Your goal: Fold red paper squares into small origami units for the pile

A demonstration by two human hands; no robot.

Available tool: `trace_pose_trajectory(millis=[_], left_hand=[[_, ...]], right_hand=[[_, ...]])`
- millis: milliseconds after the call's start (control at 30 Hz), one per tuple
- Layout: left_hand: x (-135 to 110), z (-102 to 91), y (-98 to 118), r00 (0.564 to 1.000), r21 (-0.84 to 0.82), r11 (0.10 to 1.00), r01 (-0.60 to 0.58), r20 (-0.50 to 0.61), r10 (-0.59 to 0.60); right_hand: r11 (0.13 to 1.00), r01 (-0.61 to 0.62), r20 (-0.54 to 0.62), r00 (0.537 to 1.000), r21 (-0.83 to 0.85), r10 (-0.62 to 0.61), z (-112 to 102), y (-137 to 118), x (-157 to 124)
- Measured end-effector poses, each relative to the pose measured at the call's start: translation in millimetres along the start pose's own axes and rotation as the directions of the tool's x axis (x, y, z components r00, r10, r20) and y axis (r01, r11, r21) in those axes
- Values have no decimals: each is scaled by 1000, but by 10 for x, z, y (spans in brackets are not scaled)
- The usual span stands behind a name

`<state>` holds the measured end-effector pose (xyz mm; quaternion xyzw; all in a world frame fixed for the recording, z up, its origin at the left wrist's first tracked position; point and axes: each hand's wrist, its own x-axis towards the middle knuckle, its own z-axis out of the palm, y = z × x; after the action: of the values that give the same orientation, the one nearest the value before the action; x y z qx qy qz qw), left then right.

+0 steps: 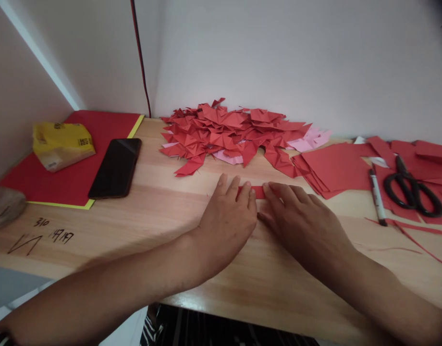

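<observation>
A narrow piece of folded red paper [257, 192] lies on the wooden table between my two hands. My left hand [231, 216] rests over its left part, fingers bent down and holding it against the tabletop. At the right end, the index finger and thumb of my right hand [303, 216] are closed on the paper. Both hands cover much of it, so its full shape is hidden. Just beyond the hands sits a heap of folded red paper pieces [224, 129], with some pink folded paper [311, 138] among them.
Flat red paper sheets [336, 166] spread to the right, near black-handled scissors [411, 192], a marker [377, 197] and thin red paper strips [419, 227]. A phone [116, 168] and a yellow packet [62, 144] lie left on red sheets [109, 125]. A wall stands behind.
</observation>
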<state>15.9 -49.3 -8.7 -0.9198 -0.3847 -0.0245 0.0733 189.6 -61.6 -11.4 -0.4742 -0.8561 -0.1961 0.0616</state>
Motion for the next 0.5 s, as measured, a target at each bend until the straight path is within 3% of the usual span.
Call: trace_pose_trajectory(millis=[267, 367, 500], left_hand=[[103, 114, -198, 990, -198, 980, -14, -137, -14], [167, 153, -271, 990, -276, 961, -10, -140, -30], [200, 166, -307, 992, -245, 969, -29, -127, -2]], right_hand=[[993, -71, -10, 997, 98, 72, 104, 132, 16], [982, -79, -43, 995, 173, 88, 165, 201, 33], [972, -67, -54, 995, 225, 81, 239, 248, 51]])
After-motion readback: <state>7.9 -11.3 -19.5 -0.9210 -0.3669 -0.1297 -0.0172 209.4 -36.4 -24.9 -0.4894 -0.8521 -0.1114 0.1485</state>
